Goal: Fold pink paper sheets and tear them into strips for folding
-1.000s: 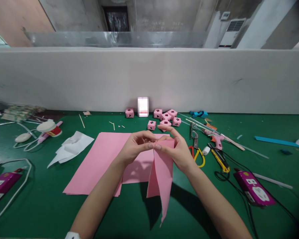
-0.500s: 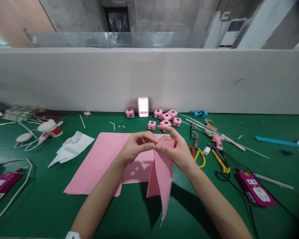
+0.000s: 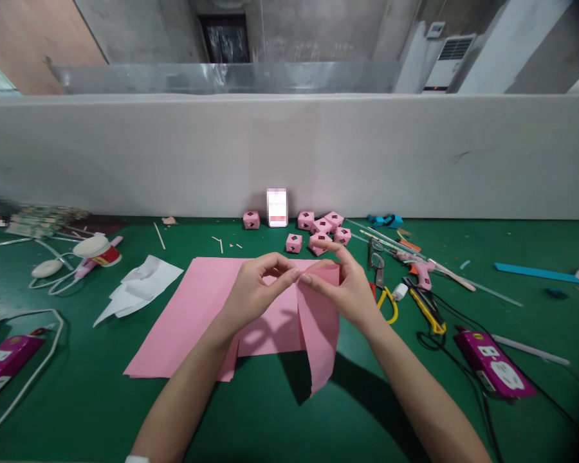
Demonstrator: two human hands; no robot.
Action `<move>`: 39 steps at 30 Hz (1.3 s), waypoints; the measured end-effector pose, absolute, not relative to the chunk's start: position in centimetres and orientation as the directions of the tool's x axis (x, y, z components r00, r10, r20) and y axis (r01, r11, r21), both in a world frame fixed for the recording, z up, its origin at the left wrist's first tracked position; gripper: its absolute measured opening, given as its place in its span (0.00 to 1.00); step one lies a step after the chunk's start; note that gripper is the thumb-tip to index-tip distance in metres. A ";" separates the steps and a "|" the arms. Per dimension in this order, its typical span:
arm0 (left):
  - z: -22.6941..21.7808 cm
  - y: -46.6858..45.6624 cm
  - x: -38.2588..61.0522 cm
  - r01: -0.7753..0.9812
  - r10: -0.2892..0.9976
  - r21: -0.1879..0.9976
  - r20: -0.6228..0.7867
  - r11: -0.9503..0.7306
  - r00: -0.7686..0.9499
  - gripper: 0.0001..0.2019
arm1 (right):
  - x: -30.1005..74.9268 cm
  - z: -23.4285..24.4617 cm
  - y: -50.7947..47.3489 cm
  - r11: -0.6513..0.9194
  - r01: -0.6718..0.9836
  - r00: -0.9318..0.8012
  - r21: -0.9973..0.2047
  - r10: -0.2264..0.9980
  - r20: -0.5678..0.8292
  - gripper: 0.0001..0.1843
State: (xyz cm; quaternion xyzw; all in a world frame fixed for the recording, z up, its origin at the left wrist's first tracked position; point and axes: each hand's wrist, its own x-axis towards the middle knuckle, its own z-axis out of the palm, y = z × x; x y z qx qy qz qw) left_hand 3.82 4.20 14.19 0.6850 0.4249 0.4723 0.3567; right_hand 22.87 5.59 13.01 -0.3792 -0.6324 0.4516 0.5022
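Observation:
A folded sheet of pink paper (image 3: 322, 334) hangs upright from my two hands, its lower corner pointing down above the table. My right hand (image 3: 343, 286) pinches its top edge between thumb and fingers, with the index finger raised. My left hand (image 3: 263, 286) is closed in a pinch at the sheet's upper left corner, its fingertips nearly meeting those of the right. Behind and below, another pink sheet (image 3: 270, 337) lies flat, beside a stack of pink paper (image 3: 188, 321) on the left. Several pink paper cubes (image 3: 294, 243) with dark diamond-shaped holes stand beyond my hands.
A lit phone (image 3: 276, 209) leans on the white partition (image 3: 174, 154). To the right lie scissors (image 3: 390, 305), a utility knife (image 3: 427, 308), a pink glue gun (image 3: 422, 273) and a purple power strip (image 3: 495, 366). Crumpled white paper (image 3: 137, 286) and a paper cup (image 3: 103, 251) are left.
The hanging pink sheet has swung up and its two flaps have come together, so its lower tip sits higher. My hands have stayed almost in place, fingers shifting slightly.

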 end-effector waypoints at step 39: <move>14.0 5.1 2.5 0.307 0.921 0.875 0.390 -0.374 0.008 0.09 | 24.1 12.1 7.2 0.165 0.088 -0.273 -0.982 0.952 0.135 0.19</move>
